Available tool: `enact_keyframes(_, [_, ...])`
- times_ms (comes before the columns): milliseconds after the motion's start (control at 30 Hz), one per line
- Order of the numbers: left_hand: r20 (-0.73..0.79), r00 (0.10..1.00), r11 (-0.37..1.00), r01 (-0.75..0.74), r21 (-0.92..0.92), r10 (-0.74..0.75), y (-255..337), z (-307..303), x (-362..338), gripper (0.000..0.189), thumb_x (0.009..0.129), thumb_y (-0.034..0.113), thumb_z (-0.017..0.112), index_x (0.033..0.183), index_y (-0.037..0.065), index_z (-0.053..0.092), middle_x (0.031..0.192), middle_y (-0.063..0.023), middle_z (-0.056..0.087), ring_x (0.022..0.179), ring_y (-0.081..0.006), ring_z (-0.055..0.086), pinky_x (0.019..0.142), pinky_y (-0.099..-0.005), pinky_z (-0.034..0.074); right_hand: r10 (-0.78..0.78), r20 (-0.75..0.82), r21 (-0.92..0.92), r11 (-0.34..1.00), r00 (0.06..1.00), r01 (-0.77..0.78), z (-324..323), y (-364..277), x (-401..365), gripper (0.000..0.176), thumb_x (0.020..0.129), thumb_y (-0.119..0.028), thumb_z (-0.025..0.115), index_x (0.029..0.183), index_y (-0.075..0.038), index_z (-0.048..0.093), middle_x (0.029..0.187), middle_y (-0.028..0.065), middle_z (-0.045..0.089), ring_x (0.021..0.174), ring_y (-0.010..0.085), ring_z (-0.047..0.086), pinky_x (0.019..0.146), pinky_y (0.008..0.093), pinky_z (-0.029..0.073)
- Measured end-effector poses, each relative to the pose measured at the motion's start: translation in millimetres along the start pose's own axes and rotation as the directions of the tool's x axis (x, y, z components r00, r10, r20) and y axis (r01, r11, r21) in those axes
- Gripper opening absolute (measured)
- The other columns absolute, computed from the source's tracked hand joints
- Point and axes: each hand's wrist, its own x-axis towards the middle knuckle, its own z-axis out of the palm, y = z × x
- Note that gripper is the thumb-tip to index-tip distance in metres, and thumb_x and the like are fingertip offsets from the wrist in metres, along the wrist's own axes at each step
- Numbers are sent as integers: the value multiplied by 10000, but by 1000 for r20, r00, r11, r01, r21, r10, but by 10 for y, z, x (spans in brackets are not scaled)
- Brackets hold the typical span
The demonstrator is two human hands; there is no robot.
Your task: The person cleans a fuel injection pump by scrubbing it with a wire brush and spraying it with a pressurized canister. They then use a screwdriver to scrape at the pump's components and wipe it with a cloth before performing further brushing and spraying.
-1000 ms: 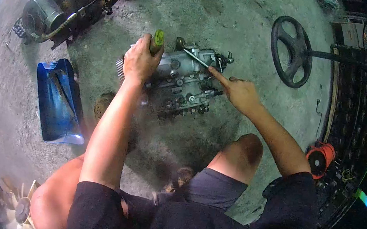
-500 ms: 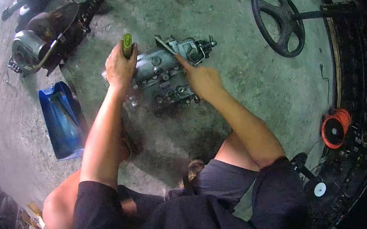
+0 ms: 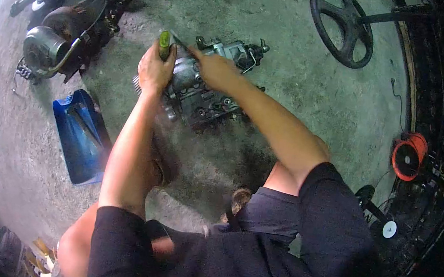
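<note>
A grey metal engine part (image 3: 204, 102) with round ports and fittings lies on the concrete floor (image 3: 305, 104). My left hand (image 3: 155, 72) is closed around a yellow-green handle (image 3: 164, 44) that points upward, over the part's left end. Across the part's upper side, my right hand (image 3: 214, 70) is closed on a thin grey tool (image 3: 180, 41), its index finger along the tool. Whether this tool and the handle are one piece, I cannot tell. Fittings and a bracket (image 3: 252, 54) stick out at the part's right end.
A blue dustpan-like tray (image 3: 78, 142) holds a long dark tool on the left. Beyond it lie a turbo-like metal assembly (image 3: 45, 51) and other dark parts. A steering wheel (image 3: 342, 25) is at the upper right, and an orange round device (image 3: 409, 156) at the right.
My right hand has moved left, closer to my left hand, and the thin tool has shifted left with it. The view has shifted slightly.
</note>
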Motion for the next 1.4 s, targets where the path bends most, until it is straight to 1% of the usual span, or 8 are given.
enact_keyframes(167, [80,990,937,139,-319,-119,-216,-486,505,422,917,418,676,1020,8,684,896,-127,724,809,-196,667,770,-361,511,52,107,-26,998,993,-49,-240,-121,-586,577,978,-207,468,1521,-231,276,952,251,684,828,451,665,762,543,523])
enact_keyframes(300, [103,974,974,-190,-123,203,143,-1847,1043,357,945,361,655,1000,9,678,873,-51,691,749,-133,591,703,-309,489,106,130,69,991,986,-115,-351,-62,-769,584,978,-212,474,1523,-215,263,934,271,671,819,463,654,744,553,513])
enact_keyframes(533, [124,991,999,-41,4,40,-603,-3091,465,337,988,359,576,1076,48,673,828,-24,639,703,-94,555,618,-245,425,-61,70,80,995,996,56,93,-293,89,568,1003,-259,448,1531,-217,241,879,293,654,770,452,648,700,554,511])
enact_keyframes(767, [0,932,668,259,-698,-362,-1057,-2295,-741,296,985,315,555,1078,45,632,838,-24,634,738,-99,591,615,-235,431,261,403,-141,965,877,-222,-358,-829,-959,569,1026,-274,408,1550,-282,185,693,239,623,652,404,646,698,541,531])
enact_keyframes(900, [-30,936,658,222,-720,-349,-972,-2009,-896,255,967,271,586,1095,54,623,886,-18,629,812,-102,600,676,-243,455,11,-19,-133,991,1000,-13,178,-389,287,519,1023,-276,407,1522,-226,275,708,239,633,660,424,640,685,557,509])
enact_keyframes(1167, [8,939,785,292,-547,-344,-1352,-2309,-1327,277,968,263,589,1130,39,609,896,-17,638,800,-86,595,686,-216,436,105,239,123,983,965,-138,-113,-651,-927,557,1039,-267,398,1550,-239,181,883,258,672,768,442,667,701,536,518])
enact_keyframes(1267, [-12,893,717,354,-600,-450,-1404,-2268,-1408,294,981,283,559,1121,30,608,883,-35,637,803,-91,608,673,-218,444,94,147,135,984,985,-114,106,-594,-726,576,1027,-248,423,1549,-254,178,658,229,622,567,430,612,580,550,491])
enact_keyframes(1400, [-24,888,701,345,-624,-458,-1403,-2161,-1369,315,988,309,553,1133,35,607,887,-46,633,809,-118,621,660,-246,460,-9,76,161,987,997,-4,235,-567,385,494,1015,-260,448,1476,-127,334,886,267,662,773,450,643,702,517,494])
